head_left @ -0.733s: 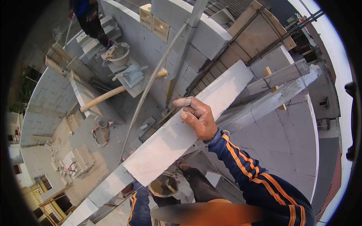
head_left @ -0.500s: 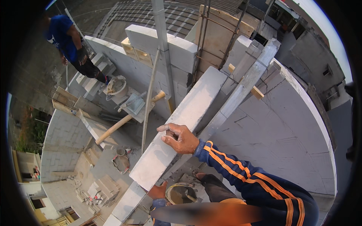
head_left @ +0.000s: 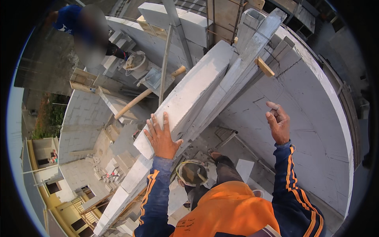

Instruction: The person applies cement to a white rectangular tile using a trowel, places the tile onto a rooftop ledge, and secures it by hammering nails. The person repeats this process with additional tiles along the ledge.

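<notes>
Grey block [head_left: 189,93] under left hand [head_left: 162,138], beside wall [head_left: 316,102].

The unfinished wall of pale grey blocks [head_left: 130,189] carries 1 long white rectangular aerated-concrete block [head_left: 189,94] laid flat along its top course, its near end hanging past the wall's outer edge. Against the block's far long edge leans a grey weathered timber plank [head_left: 244,63], running to the wall's far corner, where more white blocks [head_left: 193,23] sit stacked.
</notes>
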Demonstrator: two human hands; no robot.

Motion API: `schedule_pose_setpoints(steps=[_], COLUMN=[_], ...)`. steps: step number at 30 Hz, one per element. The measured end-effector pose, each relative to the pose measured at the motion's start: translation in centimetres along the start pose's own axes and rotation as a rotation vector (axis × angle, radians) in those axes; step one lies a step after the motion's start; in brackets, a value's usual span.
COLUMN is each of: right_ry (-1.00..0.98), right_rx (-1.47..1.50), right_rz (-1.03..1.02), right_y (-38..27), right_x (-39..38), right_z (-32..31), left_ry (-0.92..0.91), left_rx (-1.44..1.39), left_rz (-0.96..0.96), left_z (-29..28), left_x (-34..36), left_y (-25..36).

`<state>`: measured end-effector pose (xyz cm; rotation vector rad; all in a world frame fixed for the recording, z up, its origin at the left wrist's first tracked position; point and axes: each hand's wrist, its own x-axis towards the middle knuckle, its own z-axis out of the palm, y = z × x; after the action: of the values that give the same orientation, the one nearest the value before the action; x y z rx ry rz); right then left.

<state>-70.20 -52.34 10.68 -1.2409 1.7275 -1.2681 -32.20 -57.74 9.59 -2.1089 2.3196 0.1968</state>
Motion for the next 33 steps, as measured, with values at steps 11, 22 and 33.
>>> schedule_pose_setpoints(steps=[11,22,33], right_ry=[-0.529,-0.821,-0.815], right_rx=[-0.133,0.207,0.161], right_rz=[-0.185,-0.303,-0.221], right_y=[-1.4,-7.7,-5.1], right_x=[-2.6,1.3,2.1], right_z=[11.1,28.0,31.8], left_ry=[0.413,0.396,0.31], left_rx=[-0.311,-0.657,-0.869], left_rz=[-0.04,-0.51,-0.432], left_z=[7.4,15.2,17.6], left_x=[-4.9,-10.1,-8.4], left_y=[0.8,-11.6,-13.6])
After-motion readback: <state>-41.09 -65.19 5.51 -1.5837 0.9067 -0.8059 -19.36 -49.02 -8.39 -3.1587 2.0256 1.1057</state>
